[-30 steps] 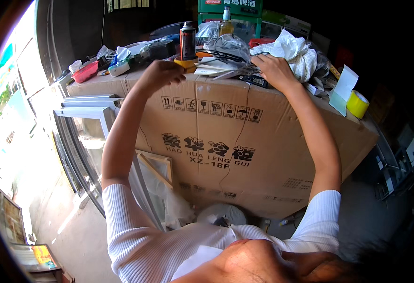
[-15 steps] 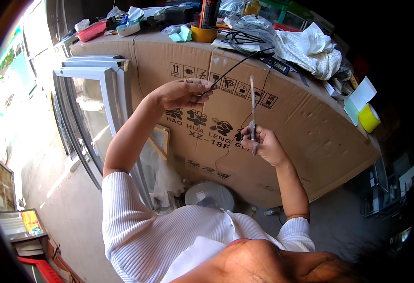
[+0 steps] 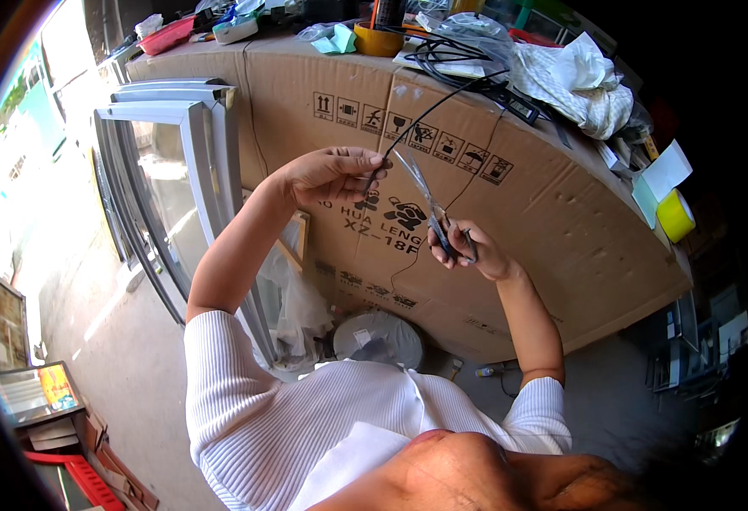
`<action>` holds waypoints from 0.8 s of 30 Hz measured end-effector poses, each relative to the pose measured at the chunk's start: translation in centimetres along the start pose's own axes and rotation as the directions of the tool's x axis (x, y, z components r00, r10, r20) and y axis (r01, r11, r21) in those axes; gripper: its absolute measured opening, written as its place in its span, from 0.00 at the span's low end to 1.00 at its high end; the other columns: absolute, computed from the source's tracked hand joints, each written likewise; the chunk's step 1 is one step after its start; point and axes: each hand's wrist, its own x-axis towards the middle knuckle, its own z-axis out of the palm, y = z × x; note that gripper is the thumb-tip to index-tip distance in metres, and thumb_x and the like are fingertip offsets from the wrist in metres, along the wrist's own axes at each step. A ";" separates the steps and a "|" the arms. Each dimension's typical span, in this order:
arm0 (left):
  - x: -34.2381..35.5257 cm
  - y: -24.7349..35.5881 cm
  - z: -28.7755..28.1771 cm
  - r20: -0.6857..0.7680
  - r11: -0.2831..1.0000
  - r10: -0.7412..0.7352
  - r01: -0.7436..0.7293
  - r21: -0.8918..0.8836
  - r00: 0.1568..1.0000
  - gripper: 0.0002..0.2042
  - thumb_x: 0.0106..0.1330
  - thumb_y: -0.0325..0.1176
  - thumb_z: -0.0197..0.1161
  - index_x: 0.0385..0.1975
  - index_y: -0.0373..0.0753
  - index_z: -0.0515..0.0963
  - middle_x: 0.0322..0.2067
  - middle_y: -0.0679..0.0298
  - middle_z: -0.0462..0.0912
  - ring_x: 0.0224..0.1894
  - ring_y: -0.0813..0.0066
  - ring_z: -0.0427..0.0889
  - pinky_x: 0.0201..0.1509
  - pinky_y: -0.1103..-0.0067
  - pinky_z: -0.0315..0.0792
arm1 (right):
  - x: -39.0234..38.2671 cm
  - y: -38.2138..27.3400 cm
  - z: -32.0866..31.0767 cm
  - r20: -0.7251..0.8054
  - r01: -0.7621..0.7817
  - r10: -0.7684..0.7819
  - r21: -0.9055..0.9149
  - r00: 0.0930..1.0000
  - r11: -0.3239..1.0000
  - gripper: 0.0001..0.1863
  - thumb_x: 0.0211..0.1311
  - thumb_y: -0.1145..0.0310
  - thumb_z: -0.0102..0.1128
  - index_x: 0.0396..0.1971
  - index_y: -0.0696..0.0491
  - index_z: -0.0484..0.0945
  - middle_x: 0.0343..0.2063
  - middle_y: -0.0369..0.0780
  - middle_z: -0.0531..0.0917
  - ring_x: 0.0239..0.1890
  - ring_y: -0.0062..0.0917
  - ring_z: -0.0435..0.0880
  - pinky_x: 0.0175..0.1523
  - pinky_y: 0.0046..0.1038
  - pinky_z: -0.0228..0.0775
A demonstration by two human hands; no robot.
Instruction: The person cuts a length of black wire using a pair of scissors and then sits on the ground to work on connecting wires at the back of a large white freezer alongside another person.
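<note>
My left hand [image 3: 331, 175], left of the scissors, pinches a thin black cable [image 3: 430, 109] near its hanging end. The cable runs up to loose black loops lying on the cluttered top of a large cardboard box [image 3: 578, 247]. My right hand [image 3: 476, 251] grips metal scissors [image 3: 432, 199] by the dark handles, with the long blades pointing up toward the cable beside my left fingers. Whether the blades touch the cable I cannot tell. Orange tape [image 3: 378, 41], crumpled cloth [image 3: 591, 98] and plastic bags [image 3: 467, 30] sit near the loops on the box top.
Framed glass panes [image 3: 191, 145] lean left of the box, near translucent plastic sheeting [image 3: 293, 302]. A round grey object [image 3: 399, 336] is on the floor at the box's foot. Yellow tape [image 3: 675, 215] sits on the right corner, and a red basin [image 3: 165, 38] at the left.
Both hands came down from the box top, the left drawing out the cable, the right bringing scissors. Since half a second ago the scissors have tilted left and opened slightly toward the cable.
</note>
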 end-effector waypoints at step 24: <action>-1.1 -0.5 1.2 -0.135 0.994 -0.017 0.031 0.105 0.991 0.06 0.64 0.37 0.60 0.38 0.46 0.77 0.30 0.76 0.80 0.32 0.87 0.78 0.37 0.85 0.73 | 2.7 -2.3 0.2 0.047 -0.024 0.031 -0.151 0.998 0.988 0.25 0.60 0.43 0.52 0.32 0.55 0.71 0.18 0.29 0.67 0.20 0.11 0.65 0.25 0.14 0.58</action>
